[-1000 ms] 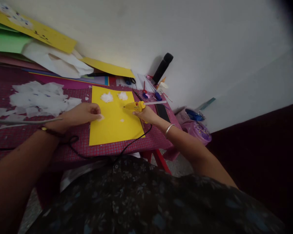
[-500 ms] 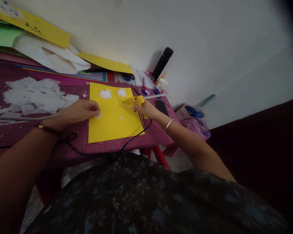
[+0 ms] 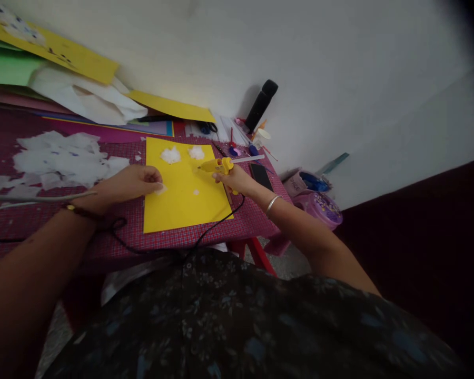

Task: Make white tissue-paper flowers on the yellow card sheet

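A yellow sheet of paper (image 3: 181, 205) lies on the checked tablecloth, with two white tissue tufts (image 3: 170, 155) near its far edge and a small pale scrap (image 3: 196, 192) lower down. Over its right half, my right hand (image 3: 237, 180) grips a yellow hot glue gun (image 3: 215, 166), whose nozzle points left and whose clear glue stick juts out behind. At the sheet's left edge my left hand (image 3: 140, 183) is closed, pinching a small white tissue piece (image 3: 160, 188). A heap of torn tissue pieces (image 3: 59, 158) lies beyond that hand.
A black bottle (image 3: 262, 105) stands against the wall, close to a dark phone (image 3: 261, 176). Coloured papers (image 3: 11, 63) are piled at the back left. The gun's black cord (image 3: 209, 230) runs along the table's front edge. A pink tub (image 3: 318, 208) stands beyond the table's right side.
The camera view has shifted slightly. Both hands keep nearly the same places over the sheet, still holding the glue gun and the tissue piece.
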`<state>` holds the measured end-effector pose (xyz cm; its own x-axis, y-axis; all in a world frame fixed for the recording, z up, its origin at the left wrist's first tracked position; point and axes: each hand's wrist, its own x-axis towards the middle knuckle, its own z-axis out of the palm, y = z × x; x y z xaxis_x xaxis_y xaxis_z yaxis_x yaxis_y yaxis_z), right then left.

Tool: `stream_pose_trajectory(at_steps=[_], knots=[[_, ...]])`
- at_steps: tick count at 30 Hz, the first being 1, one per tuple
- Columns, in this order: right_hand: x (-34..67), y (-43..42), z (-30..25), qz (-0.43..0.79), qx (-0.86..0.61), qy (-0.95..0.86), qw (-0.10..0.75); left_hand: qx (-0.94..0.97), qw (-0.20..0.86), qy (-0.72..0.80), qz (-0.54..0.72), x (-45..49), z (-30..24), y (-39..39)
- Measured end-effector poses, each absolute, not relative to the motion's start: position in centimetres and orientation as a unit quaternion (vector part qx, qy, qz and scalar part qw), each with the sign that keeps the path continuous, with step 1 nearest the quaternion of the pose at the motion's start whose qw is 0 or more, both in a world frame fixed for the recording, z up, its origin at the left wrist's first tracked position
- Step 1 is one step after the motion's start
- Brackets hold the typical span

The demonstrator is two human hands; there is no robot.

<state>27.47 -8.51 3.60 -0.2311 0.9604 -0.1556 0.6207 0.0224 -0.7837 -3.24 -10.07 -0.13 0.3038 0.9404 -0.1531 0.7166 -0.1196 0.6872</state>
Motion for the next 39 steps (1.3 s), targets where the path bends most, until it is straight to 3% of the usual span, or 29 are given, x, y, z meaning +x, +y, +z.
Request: stream_pose_trajectory(at_steps=[13,22,39], knots=[[27.8,-7.2,1.6,0.283,-0.57,-0.737,0.227,0.743,0.352,0.541,0.177,-3.8,-1.3,-9.5],[27.8,-8.2,3.0,0.385,-0.555,-0.701,0.228,0.735,0.349,0.56,0.157,-3.4,-0.6,-9.8],[27.9,-8.1,1.3,0.286,-0.564,-0.739,0.23,0.731,0.354,0.56,0.162,-3.4,-0.6,-9.7]])
